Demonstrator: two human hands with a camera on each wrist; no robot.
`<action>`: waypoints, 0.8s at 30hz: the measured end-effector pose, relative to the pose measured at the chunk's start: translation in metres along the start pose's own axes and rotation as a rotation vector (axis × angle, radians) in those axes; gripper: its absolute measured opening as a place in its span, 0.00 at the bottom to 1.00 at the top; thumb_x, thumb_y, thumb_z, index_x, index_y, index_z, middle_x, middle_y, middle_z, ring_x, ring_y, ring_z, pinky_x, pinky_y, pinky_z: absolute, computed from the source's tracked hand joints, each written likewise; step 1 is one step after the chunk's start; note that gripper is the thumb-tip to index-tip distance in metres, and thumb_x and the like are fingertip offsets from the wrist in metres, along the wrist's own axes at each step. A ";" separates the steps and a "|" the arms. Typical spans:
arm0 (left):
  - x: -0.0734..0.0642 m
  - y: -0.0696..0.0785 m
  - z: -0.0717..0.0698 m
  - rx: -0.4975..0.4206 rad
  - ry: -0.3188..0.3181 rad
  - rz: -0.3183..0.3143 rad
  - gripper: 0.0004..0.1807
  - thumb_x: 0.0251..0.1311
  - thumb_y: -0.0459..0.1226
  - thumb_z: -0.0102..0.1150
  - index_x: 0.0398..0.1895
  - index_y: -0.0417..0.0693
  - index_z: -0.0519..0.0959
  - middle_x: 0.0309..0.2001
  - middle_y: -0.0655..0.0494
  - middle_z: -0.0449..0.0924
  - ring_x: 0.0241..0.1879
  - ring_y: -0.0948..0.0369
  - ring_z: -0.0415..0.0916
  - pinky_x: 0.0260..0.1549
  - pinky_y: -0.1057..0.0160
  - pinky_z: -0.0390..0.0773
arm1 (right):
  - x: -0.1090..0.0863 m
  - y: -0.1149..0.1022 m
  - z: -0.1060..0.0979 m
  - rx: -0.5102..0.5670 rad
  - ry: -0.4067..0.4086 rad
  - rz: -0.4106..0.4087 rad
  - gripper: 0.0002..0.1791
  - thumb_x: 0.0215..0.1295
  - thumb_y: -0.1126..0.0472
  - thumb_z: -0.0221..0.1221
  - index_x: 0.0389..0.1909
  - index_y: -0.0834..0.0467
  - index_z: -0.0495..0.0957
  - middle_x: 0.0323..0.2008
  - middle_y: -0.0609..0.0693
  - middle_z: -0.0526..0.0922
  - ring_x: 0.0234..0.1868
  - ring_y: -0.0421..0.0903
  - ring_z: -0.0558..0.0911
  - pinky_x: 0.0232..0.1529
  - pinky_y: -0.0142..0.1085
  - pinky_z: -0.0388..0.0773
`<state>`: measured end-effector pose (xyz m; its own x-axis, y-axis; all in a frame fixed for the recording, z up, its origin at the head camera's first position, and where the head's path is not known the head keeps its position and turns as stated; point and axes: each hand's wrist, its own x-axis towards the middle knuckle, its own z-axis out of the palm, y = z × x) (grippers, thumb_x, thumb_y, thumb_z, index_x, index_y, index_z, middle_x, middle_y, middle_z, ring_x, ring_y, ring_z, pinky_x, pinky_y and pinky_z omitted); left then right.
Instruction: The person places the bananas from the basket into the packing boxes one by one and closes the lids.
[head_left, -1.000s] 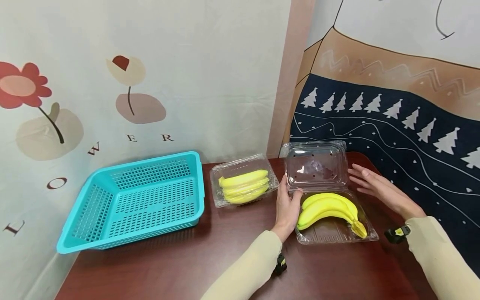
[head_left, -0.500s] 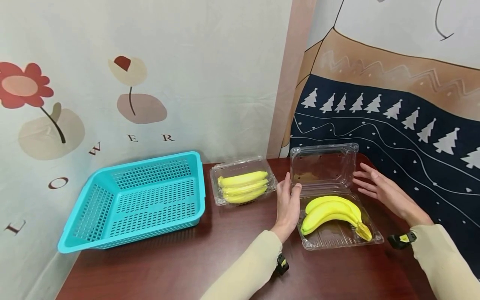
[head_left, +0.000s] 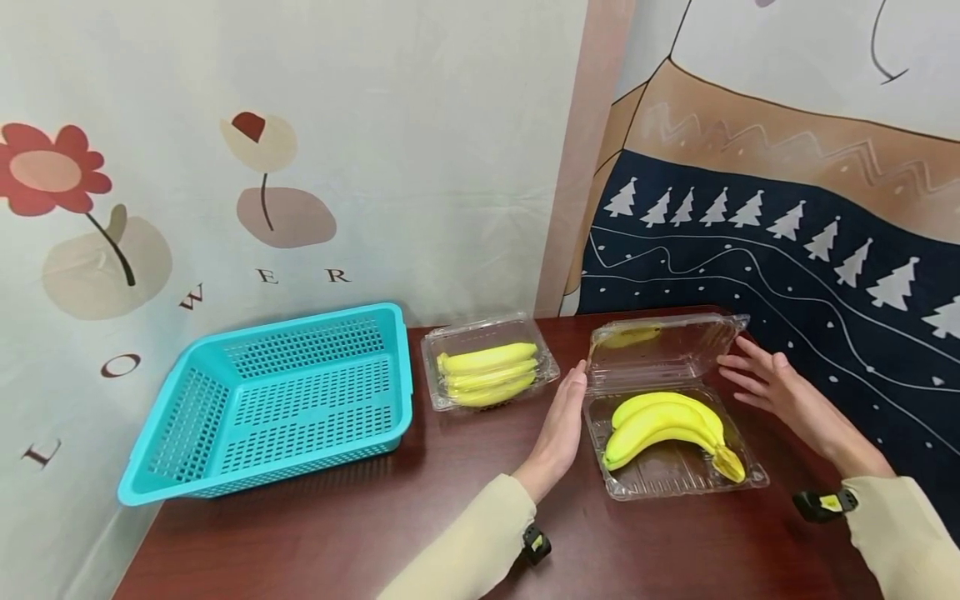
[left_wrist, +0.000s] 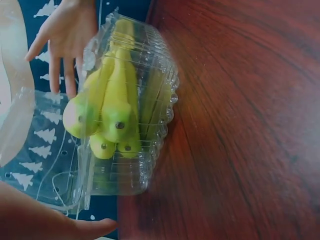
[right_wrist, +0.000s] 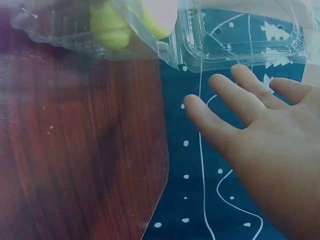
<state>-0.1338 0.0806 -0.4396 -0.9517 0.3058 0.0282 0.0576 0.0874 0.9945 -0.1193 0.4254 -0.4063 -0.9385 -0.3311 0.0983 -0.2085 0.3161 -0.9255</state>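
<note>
A bunch of yellow bananas (head_left: 660, 421) lies in the base of a clear plastic clamshell box (head_left: 652, 485). Hinged at the back, the lid (head_left: 675, 354) stands tilted, leaning forward over the rear of the base. My left hand (head_left: 557, 437) is at the lid's left side, fingers straight, fingertips right by its edge. On the other side, my right hand (head_left: 787, 404) has its fingers spread, their tips close to the lid's right edge. In the right wrist view the fingers (right_wrist: 240, 97) are extended below the lid's rim. Neither hand grips anything.
Left of the open box, a second clear box (head_left: 543, 379) holds more bananas (head_left: 487, 375) under its lid. A turquoise perforated basket (head_left: 300, 462) stands further left on the dark red table (head_left: 360, 533). Printed cloths (head_left: 450, 167) hang behind the table and along its right side.
The lid has swung forward from a more upright position. The box has shifted slightly right. My left hand has drawn a little left; my right hand has moved slightly right and down.
</note>
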 end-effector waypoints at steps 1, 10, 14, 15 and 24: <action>-0.002 0.000 -0.002 -0.006 -0.014 -0.004 0.38 0.80 0.62 0.26 0.83 0.54 0.56 0.82 0.54 0.51 0.81 0.54 0.44 0.78 0.47 0.47 | -0.002 0.000 0.001 0.002 0.001 0.002 0.35 0.85 0.44 0.21 0.84 0.57 0.35 0.70 0.31 0.67 0.67 0.26 0.71 0.58 0.22 0.72; -0.017 0.001 -0.010 0.013 -0.139 -0.041 0.38 0.79 0.63 0.24 0.84 0.57 0.54 0.83 0.59 0.48 0.82 0.56 0.41 0.78 0.49 0.43 | -0.019 -0.002 0.006 0.055 -0.064 -0.039 0.36 0.85 0.45 0.17 0.84 0.59 0.42 0.78 0.40 0.62 0.72 0.29 0.67 0.62 0.22 0.68; -0.022 0.001 -0.012 0.067 -0.178 -0.047 0.40 0.77 0.65 0.27 0.84 0.59 0.52 0.83 0.60 0.47 0.82 0.55 0.39 0.78 0.47 0.43 | -0.025 0.000 0.006 0.095 -0.110 -0.065 0.35 0.84 0.46 0.15 0.84 0.57 0.42 0.79 0.38 0.59 0.74 0.30 0.64 0.64 0.22 0.67; -0.023 0.001 -0.013 0.080 -0.185 -0.052 0.40 0.77 0.66 0.28 0.84 0.59 0.52 0.83 0.60 0.47 0.82 0.54 0.40 0.78 0.46 0.44 | -0.026 0.001 0.006 0.105 -0.120 -0.070 0.35 0.84 0.46 0.15 0.84 0.57 0.42 0.79 0.38 0.58 0.74 0.30 0.64 0.64 0.22 0.66; -0.035 0.001 -0.013 0.151 -0.227 -0.098 0.42 0.75 0.68 0.32 0.85 0.60 0.49 0.83 0.61 0.46 0.81 0.55 0.42 0.77 0.46 0.47 | -0.036 0.017 0.010 0.271 -0.220 -0.114 0.34 0.83 0.44 0.13 0.84 0.44 0.48 0.77 0.32 0.60 0.75 0.30 0.62 0.66 0.22 0.62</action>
<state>-0.1047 0.0579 -0.4383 -0.8639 0.4921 -0.1076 0.0291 0.2621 0.9646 -0.0865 0.4332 -0.4291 -0.8254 -0.5434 0.1530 -0.2002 0.0284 -0.9793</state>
